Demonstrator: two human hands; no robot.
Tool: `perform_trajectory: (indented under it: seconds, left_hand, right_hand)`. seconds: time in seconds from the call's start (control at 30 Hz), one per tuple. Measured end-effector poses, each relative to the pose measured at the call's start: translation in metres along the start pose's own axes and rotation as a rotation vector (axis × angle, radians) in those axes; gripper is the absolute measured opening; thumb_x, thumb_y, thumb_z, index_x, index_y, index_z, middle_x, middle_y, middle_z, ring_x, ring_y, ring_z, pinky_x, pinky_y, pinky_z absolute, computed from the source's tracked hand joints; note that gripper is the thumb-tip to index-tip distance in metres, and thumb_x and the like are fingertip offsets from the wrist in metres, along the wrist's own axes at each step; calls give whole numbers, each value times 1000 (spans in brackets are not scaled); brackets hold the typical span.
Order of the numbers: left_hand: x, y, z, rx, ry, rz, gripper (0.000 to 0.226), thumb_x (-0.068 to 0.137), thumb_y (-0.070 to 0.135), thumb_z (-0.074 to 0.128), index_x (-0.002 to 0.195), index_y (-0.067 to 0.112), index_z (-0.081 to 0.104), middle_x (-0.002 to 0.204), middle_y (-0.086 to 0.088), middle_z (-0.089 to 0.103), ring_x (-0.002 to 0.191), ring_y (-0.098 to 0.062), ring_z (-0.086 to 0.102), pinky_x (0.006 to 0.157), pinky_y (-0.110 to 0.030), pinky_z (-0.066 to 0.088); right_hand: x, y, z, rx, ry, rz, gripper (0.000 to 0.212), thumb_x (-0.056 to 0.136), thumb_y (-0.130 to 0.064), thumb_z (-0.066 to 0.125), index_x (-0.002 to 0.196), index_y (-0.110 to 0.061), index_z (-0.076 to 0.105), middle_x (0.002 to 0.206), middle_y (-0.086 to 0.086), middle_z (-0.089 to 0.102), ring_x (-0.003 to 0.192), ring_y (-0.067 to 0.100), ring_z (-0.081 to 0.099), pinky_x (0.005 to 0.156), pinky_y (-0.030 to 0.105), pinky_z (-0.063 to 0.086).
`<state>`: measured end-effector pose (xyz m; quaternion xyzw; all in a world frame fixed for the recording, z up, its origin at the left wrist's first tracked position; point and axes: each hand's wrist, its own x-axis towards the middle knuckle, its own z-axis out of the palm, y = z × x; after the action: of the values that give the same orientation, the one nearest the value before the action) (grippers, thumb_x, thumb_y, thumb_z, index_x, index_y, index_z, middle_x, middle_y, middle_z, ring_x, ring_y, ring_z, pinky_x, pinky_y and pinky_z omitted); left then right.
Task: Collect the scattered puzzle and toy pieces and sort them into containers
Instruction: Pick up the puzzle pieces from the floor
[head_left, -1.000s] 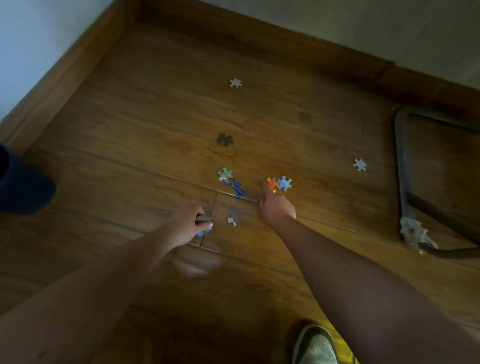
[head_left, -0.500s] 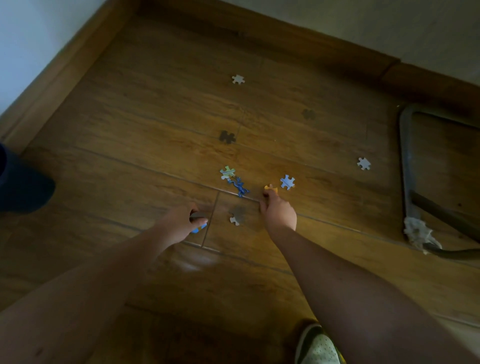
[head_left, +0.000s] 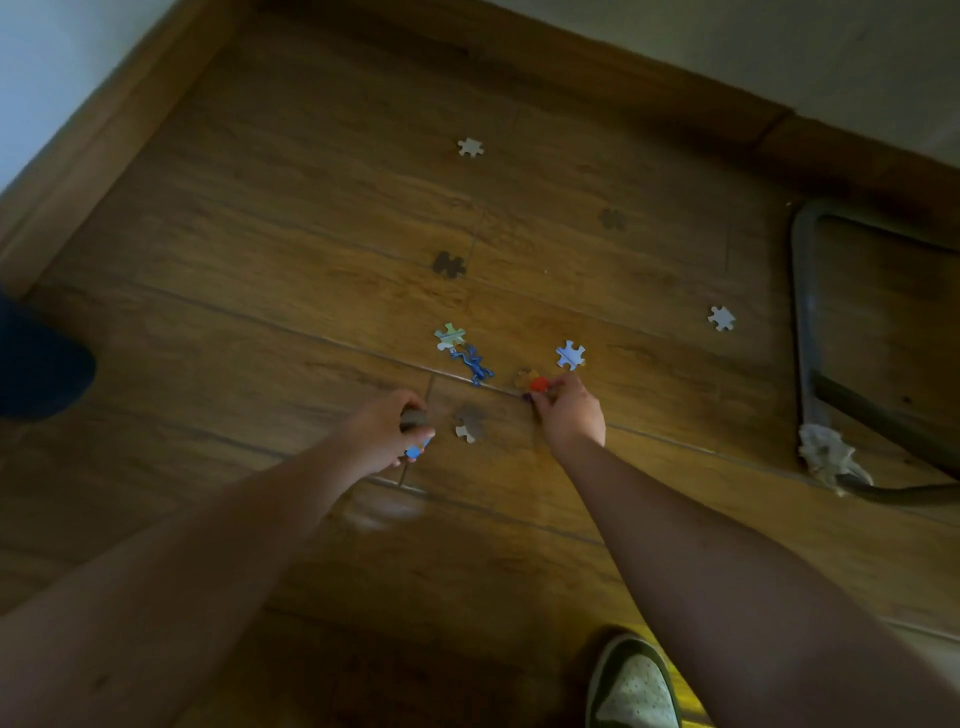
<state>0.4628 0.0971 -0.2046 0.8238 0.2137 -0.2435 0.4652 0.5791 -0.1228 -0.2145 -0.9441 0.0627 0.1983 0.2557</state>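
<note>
Puzzle pieces lie scattered on the wooden floor. My right hand (head_left: 569, 415) pinches an orange-red puzzle piece (head_left: 535, 383) at its fingertips. Just beyond it lies a pale blue piece (head_left: 571, 355). My left hand (head_left: 387, 434) is closed on collected pieces, grey and blue edges (head_left: 415, 451) showing between the fingers. Between my hands sits a grey piece (head_left: 470, 422). A small blue toy lizard (head_left: 474, 365) and a multicoloured piece (head_left: 450, 336) lie just ahead. Farther off are a dark piece (head_left: 449, 264), a brown piece (head_left: 613, 219) and white pieces (head_left: 470, 147) (head_left: 721, 318).
A metal chair frame (head_left: 802, 322) stands at the right with a crumpled white rag (head_left: 830, 456) at its foot. A wooden skirting board (head_left: 104, 150) runs along the walls. A dark blue object (head_left: 36, 364) sits at the left edge. My shoe (head_left: 631, 686) is at the bottom.
My right hand has closed on the orange-red piece and drawn it back from the pale blue one. My left hand has stayed in place with its pieces.
</note>
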Motion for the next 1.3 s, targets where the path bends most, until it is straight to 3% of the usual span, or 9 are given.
perform_trajectory:
  seconds: [0.13,0.3,0.43,0.53,0.77,0.9,1.03,1.2,1.3]
  left_hand:
    - [1,6,5,28,-19,23,36,90,30,65,123,23,54,109,1,62,70,-7,67,53,-18,50]
    - [2,16,9,64,-27,56,32,92,30,62,123,28,55,111,4,63,75,-7,66,53,-16,47]
    - [6,21,15,87,-9,70,28,92,30,62,119,27,56,106,5,63,80,-9,64,64,-28,57]
    - [10,24,20,166,14,110,30,91,29,63,119,23,57,100,5,62,80,-7,60,61,-24,49]
    - [22,30,36,267,101,131,47,84,31,71,126,23,53,105,0,67,92,-15,62,73,-29,50]
    - [22,30,42,325,88,125,53,84,32,71,131,24,48,111,-4,66,88,-18,64,72,-32,52]
    - [24,34,46,411,96,122,60,86,31,69,138,20,40,120,-7,63,104,-22,62,82,-35,52]
    - [25,43,44,507,106,127,52,82,36,73,124,19,47,118,-4,59,102,-21,59,81,-33,50]
    - [25,41,44,485,163,204,46,77,33,77,112,21,49,118,0,49,94,-13,51,78,-28,45]
  right_hand:
    - [0,3,1,8,3,6,25,94,-38,53,109,-19,56,97,6,68,87,27,63,63,31,43]
    - [-1,2,-4,229,3,80,31,91,-40,55,110,-16,57,99,3,62,92,23,60,71,30,44]
    - [-2,8,-6,101,-66,37,28,90,-42,55,104,-17,56,92,2,62,83,21,58,66,28,40]
    - [-4,11,-3,52,-91,15,28,90,-42,56,105,-19,54,91,3,65,87,24,61,65,29,41]
    - [-9,2,-2,-53,-87,-97,46,89,-45,60,125,-19,46,107,9,68,99,31,63,70,34,48]
    - [-7,-5,3,-121,-100,-121,34,92,-36,59,118,-18,48,104,10,68,96,33,64,68,33,45]
    - [-7,-2,4,-105,-101,-89,26,93,-30,58,113,-15,48,101,11,68,93,32,64,69,37,48]
    - [-7,3,-1,-41,-74,-40,32,95,-41,54,109,-13,50,95,7,64,90,28,62,65,32,42]
    - [-10,-3,-7,159,-52,23,33,95,-43,51,107,-12,53,89,0,59,80,18,57,57,27,38]
